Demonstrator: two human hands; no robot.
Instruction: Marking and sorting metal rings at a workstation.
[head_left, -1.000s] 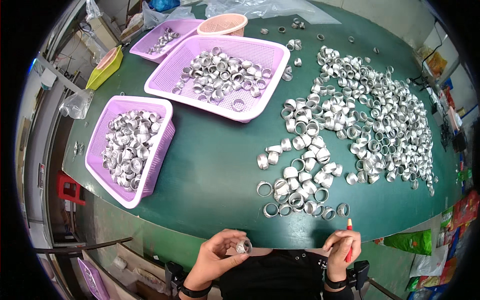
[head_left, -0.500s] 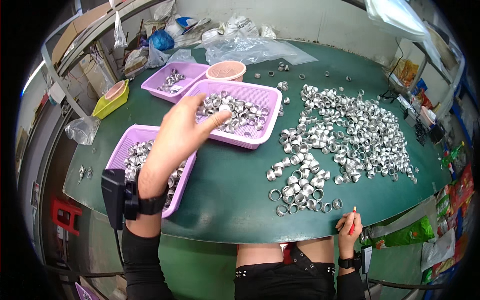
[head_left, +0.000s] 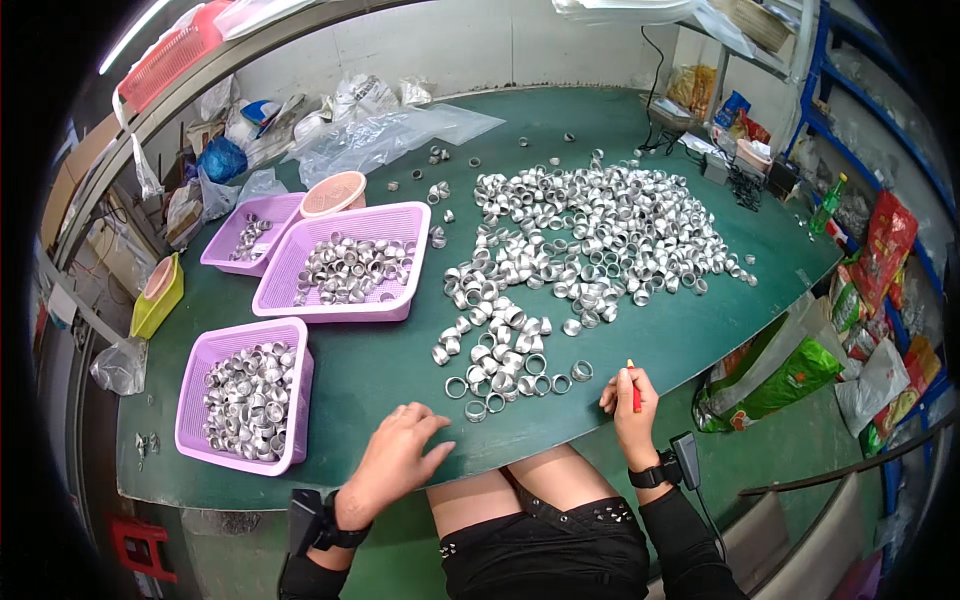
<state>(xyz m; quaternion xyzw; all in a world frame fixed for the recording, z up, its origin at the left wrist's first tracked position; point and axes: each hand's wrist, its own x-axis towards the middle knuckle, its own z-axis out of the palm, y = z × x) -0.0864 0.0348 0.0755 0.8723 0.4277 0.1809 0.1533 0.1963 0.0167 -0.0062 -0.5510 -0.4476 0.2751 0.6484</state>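
My left hand (head_left: pixel 396 456) is at the near edge of the green table (head_left: pixel 370 375), thumb apart from the fingers and nothing in it. My right hand (head_left: pixel 630 402) rests at the table edge, closed around a red pen (head_left: pixel 634 388) whose tip points up. Close in front of both hands lies a small group of silver metal rings (head_left: pixel 500 360). Behind it spreads a large heap of the same rings (head_left: pixel 610 225). To the left, a purple basket (head_left: pixel 187 420) holds many rings; a second purple basket (head_left: pixel 275 285) behind it holds rings too.
A smaller purple basket (head_left: pixel 215 257) with some rings and a round peach basket (head_left: pixel 335 193) stand at the far left. Clear plastic sheeting (head_left: pixel 400 135) lies at the back. Cables and a dark box (head_left: pixel 783 178) sit at the far right. A yellow-green basket (head_left: pixel 160 312) stands beyond the left edge.
My left hand has come back from over the middle purple basket to the near table edge. My right hand still holds the pen. The whole view has swung to the right.
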